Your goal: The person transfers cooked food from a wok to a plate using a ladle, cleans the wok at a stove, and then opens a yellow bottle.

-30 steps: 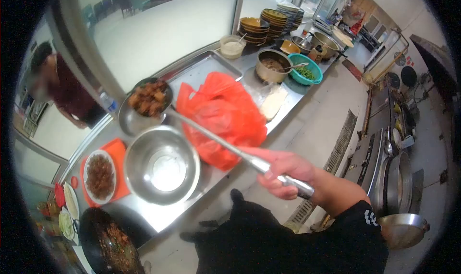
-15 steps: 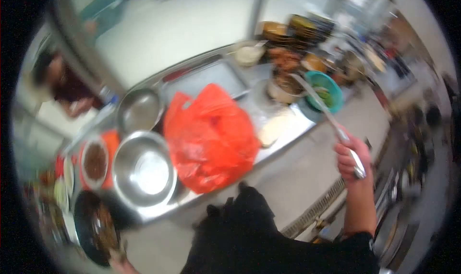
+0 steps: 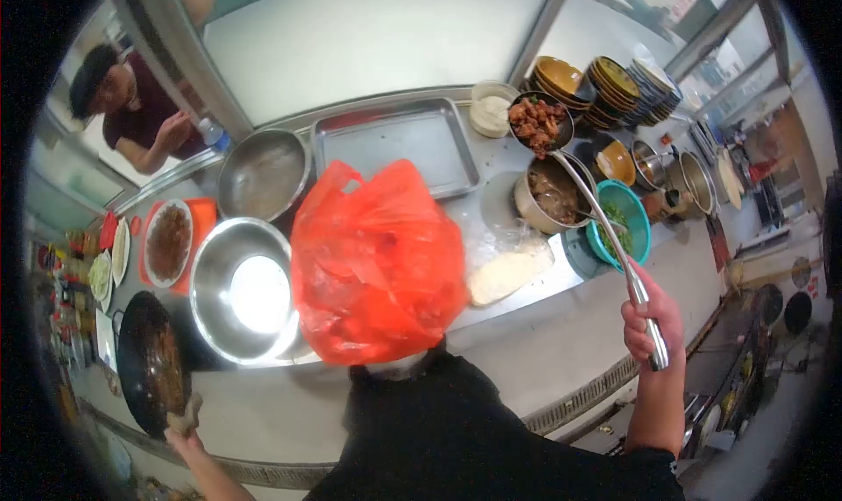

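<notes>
While the right hand grasps the ladle, its meat hangs just beyond the pot.
From those clenched fingers the ladle's long axis slants forward and leftward across the pot's edge, right arm extended forward; well apart, the left hand grips a rag at the wok.

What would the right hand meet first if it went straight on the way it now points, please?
Probably the teal basin, though depth is unclear: the right hand might pass above.
</notes>
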